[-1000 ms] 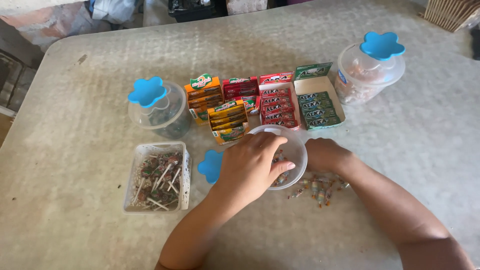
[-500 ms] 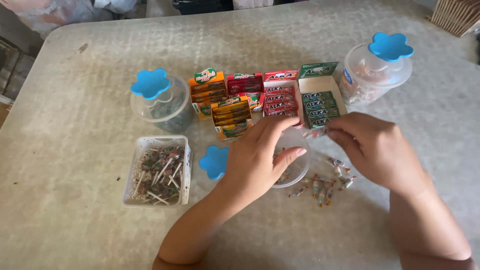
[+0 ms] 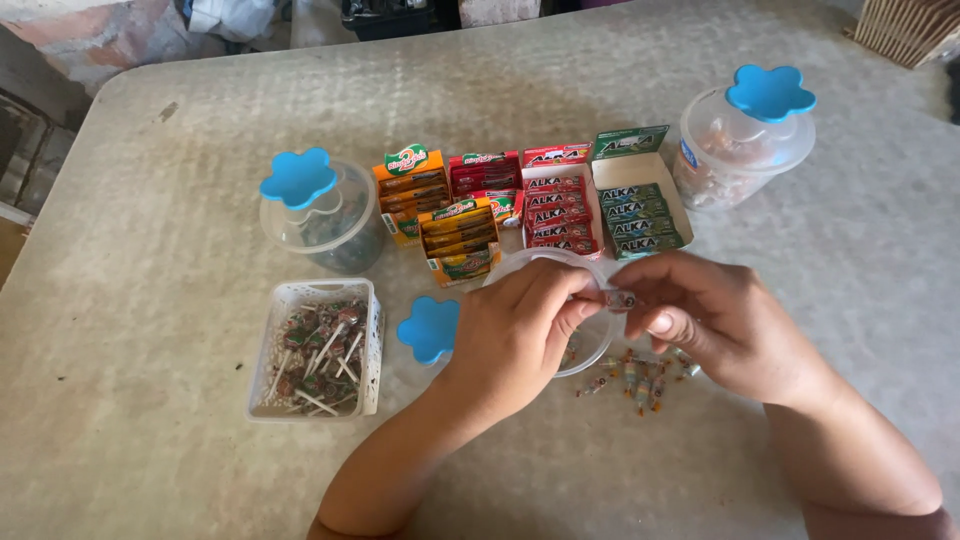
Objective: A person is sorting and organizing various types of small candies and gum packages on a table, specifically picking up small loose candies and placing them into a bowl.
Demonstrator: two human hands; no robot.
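While pinched between both hands, small wrapped candy (image 3: 621, 299) (twist-ended, multicoloured).

1. Two bare forearms come into view from the near edge, with no sleeve, cuff or glove showing on either.
2. The left hand (image 3: 515, 335) wears no ring, watch or bracelet on the parts that show.
3. The right hand (image 3: 725, 325) is likewise bare; its thumbnail is short, rounded and unpainted.
4. Both wrists show plain, with no band, strap or marking.
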